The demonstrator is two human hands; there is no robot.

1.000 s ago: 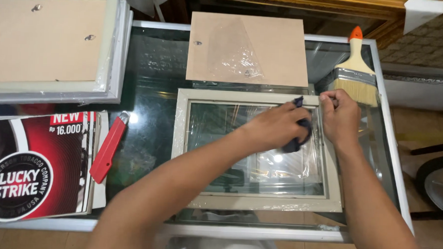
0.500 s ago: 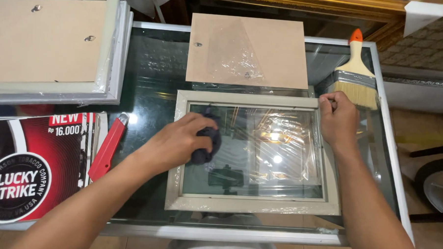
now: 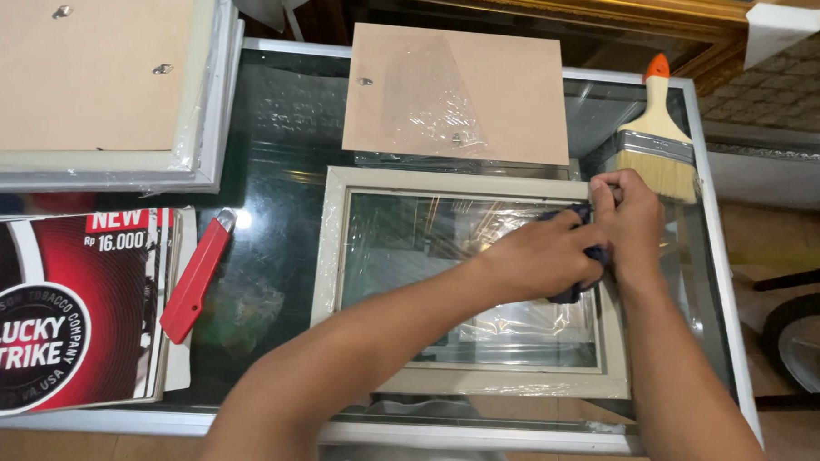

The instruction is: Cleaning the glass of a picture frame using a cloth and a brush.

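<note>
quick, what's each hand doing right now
Left hand: closed on dark cloth, pressed on the picture frame glass.
Right hand: gripping the frame's right edge.

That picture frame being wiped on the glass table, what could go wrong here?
The left hand presses a dark cloth on the frame's glass pane; too much pressure might crack it. The picture frame lies on a glass tabletop and might slide, though the right hand steadies its corner.
</note>
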